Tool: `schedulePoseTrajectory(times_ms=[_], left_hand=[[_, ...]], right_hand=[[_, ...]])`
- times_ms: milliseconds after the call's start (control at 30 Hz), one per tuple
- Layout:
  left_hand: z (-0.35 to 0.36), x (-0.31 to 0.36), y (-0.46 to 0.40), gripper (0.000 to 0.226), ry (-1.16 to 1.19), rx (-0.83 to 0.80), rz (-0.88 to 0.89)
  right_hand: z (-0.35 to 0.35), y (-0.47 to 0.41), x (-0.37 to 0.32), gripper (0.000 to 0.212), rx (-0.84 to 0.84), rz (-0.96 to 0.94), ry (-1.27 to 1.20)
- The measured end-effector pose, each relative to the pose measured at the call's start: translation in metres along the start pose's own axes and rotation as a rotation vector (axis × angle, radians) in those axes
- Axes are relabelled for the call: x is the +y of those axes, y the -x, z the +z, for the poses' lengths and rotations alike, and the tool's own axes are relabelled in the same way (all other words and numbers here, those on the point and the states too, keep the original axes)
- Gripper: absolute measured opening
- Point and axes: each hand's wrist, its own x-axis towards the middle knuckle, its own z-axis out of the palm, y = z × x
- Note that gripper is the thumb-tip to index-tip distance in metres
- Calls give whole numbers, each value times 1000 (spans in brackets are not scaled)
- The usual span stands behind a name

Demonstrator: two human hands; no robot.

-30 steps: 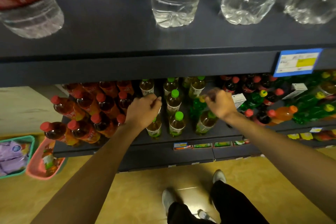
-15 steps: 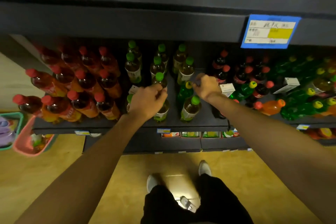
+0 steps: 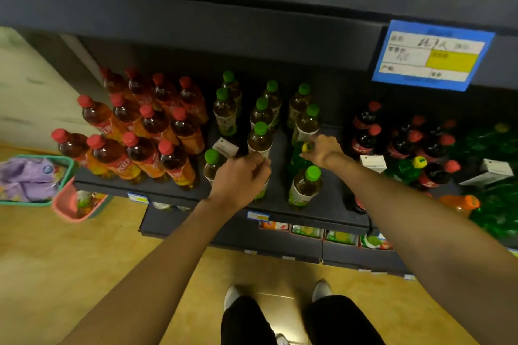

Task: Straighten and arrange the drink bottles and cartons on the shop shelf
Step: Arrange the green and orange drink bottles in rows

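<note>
Several green-capped tea bottles (image 3: 259, 137) stand in rows in the middle of the dark shelf (image 3: 330, 199). My left hand (image 3: 241, 176) is closed over the top of one front-row tea bottle, hiding its cap. My right hand (image 3: 322, 150) pinches the yellow cap of a green soda bottle (image 3: 297, 159) that stands among the tea bottles. Another green-capped tea bottle (image 3: 304, 186) stands just in front of it at the shelf edge. Red-capped orange-label tea bottles (image 3: 157, 134) fill the left side.
Dark cola bottles with red caps (image 3: 367, 131) and green soda bottles (image 3: 403, 166) crowd the right. A blue price tag (image 3: 431, 54) hangs from the upper shelf, which holds water bottles. Cartons (image 3: 308, 231) sit on the lowest shelf. Pink and green baskets (image 3: 68, 199) stand on the floor at left.
The view has tilted down and closer to the shelf. My left hand stays on the front tea bottle; my right hand has settled on the yellow-capped green bottle.
</note>
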Motion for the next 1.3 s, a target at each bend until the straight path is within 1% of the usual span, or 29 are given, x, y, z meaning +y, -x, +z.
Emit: schedulePoseTrajectory(times_ms=[167,267,333,500,567,633,800,867,1000,1067,1167,1300], left_hand=[[-15,4,-5,25,33,-40,29],[-21,11,-14,26,38,-96,46],[-20,21,-21,28,27,-132,63],[-8,58,-29,32,104,-244,208],[-2,75,-28,33,125,-267,247],[6,93,-24,35,99,-288,280],[23,140,-14,42,80,-316,313],[31,165,-11,43,105,-337,317],[53,223,2,44,141,-370,361],[67,251,10,43,123,-369,387],[93,292,19,37,90,-374,406],[135,353,32,36,106,-378,389]], right_hand=[[-7,21,14,35,107,-23,-76],[-19,47,29,32,248,-30,-164],[-27,68,38,34,338,-50,-196],[-47,123,54,36,540,-25,-235],[-57,143,61,35,581,-9,-272],[-65,165,70,34,623,12,-303],[-81,211,102,23,718,43,-373],[-87,224,120,21,744,43,-405],[-100,243,167,24,778,36,-448],[-108,252,195,22,779,33,-474],[-121,267,246,23,791,32,-506],[-141,289,318,22,813,-2,-493]])
